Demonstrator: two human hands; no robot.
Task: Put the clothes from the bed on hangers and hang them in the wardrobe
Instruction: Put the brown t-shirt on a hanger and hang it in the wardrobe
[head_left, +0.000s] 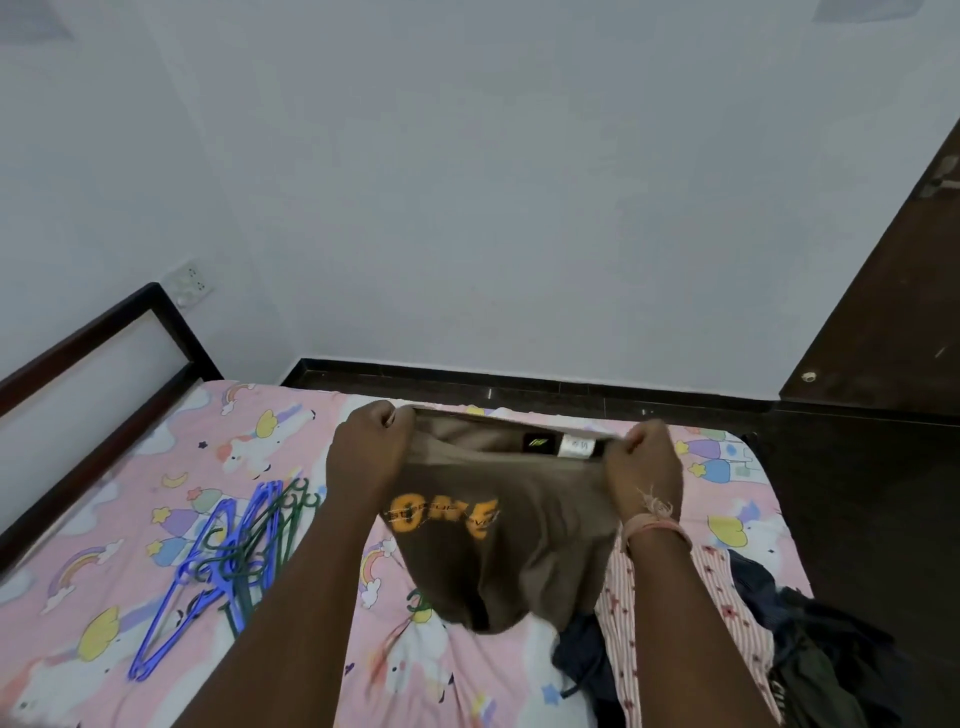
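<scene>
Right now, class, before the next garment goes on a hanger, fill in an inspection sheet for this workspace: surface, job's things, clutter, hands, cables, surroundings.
Surface: bed under a pink sheet printed with unicorns and rainbows.
Job's things: brown T-shirt with orange lettering, held up above the bed, neck opening stretched wide; blue and green hangers in a heap on the left of the bed.
Clutter: pile of clothes, striped and dark, at the right of the bed.
Hands: left hand and right hand each grip the T-shirt's collar.
Cables: nothing seen.
Surroundings: white wall, wall socket, dark headboard, dark door, dark floor.
</scene>
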